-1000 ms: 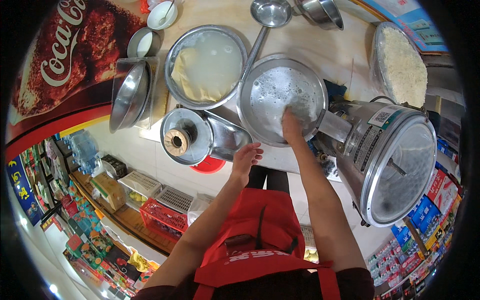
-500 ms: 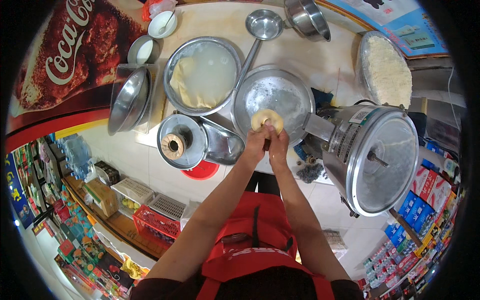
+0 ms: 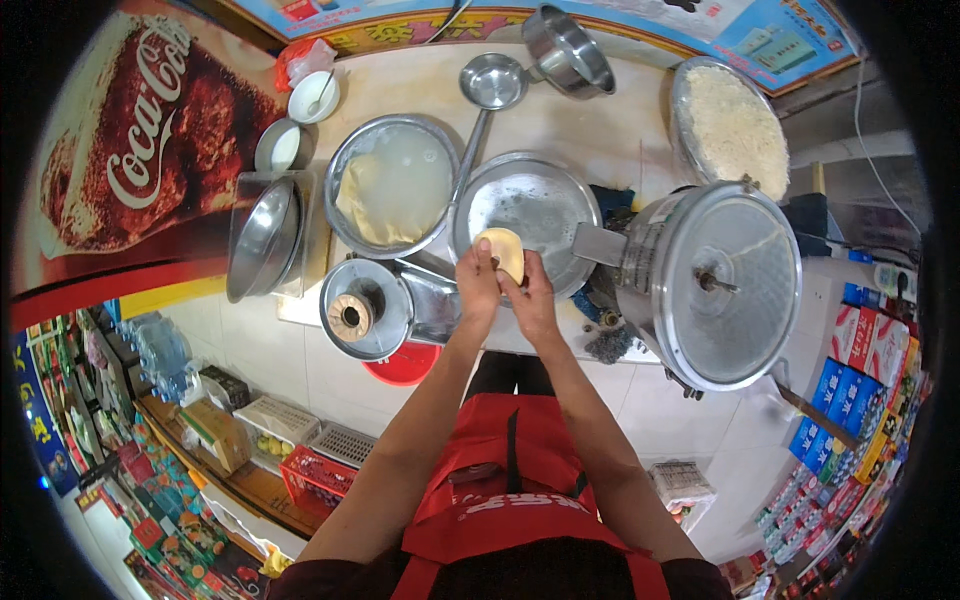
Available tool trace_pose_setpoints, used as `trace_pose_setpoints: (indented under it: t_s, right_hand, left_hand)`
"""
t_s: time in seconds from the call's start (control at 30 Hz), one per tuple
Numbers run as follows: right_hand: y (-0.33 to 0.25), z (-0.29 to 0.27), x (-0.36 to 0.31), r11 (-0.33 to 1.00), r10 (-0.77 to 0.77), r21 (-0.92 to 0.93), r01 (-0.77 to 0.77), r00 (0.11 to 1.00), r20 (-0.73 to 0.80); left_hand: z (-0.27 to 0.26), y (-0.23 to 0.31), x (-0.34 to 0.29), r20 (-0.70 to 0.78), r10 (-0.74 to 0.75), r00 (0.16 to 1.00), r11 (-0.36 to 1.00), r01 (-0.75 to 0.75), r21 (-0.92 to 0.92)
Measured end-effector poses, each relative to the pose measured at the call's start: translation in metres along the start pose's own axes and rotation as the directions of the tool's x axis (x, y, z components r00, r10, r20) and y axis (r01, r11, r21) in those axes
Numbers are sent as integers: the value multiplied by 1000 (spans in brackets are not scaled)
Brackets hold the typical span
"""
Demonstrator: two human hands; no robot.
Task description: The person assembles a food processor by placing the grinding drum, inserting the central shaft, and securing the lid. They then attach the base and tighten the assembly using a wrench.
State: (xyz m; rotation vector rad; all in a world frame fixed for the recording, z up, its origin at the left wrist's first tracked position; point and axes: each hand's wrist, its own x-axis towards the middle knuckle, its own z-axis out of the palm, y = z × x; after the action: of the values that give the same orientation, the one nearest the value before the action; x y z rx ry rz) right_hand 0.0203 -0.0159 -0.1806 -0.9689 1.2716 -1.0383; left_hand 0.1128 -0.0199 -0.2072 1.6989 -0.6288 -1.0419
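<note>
A round, pale yellow piece (image 3: 506,252), shaped like a shallow disc, is held in front of me near the close rim of a wet steel basin (image 3: 570,185). My left hand (image 3: 478,285) grips its left side, thumb on the face. At its lower right edge, the fingers of my right hand (image 3: 533,298) are closed on it too. To the left lies a round steel machine cover (image 3: 388,335) with a spout and a tan ring (image 3: 349,317) in it. A big steel machine drum (image 3: 735,290) with a perforated round screen stands at right.
Behind on the table, a steel basin (image 3: 338,150) holds milky liquid and a cloth. A long-handled ladle (image 3: 492,82), a steel pot (image 3: 568,50) and a basin of pale crumbly stuff (image 3: 735,125) lie farther back. Steel bowls (image 3: 265,240) sit in a clear tub at left.
The yellow piece has been tilted, so its face turns more to the right. My hands have shifted slightly left in view, and the right hand has moved down along its edge.
</note>
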Motion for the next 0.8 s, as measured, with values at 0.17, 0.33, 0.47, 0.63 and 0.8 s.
trace_pose_setpoints:
  t_s: [0.17, 0.33, 0.47, 0.63, 0.8]
  right_hand:
    - [-44, 6, 0, 930, -196, -317, 183, 980, -9]
    - [-113, -17, -12, 818, -389, -467, 336, 921, -18]
    - [-157, -49, -27, 812, -438, -474, 341, 893, -108]
    - [-204, -103, -44, 781, -537, -485, 393, 819, -202]
    - [-234, -165, -58, 895, -410, -341, 289, 833, -371]
  left_hand:
    - [-12, 25, -3, 113, 85, 990, 988, -98, 116]
    - [-18, 81, -6, 287, -49, 957, 955, 129, -268]
    - [-9, 137, -15, 543, -7, 840, 962, 154, -226]
    - [26, 205, -42, 749, 73, 659, 976, 106, -189]
    - [97, 242, -71, 806, 105, 582, 992, -114, -47]
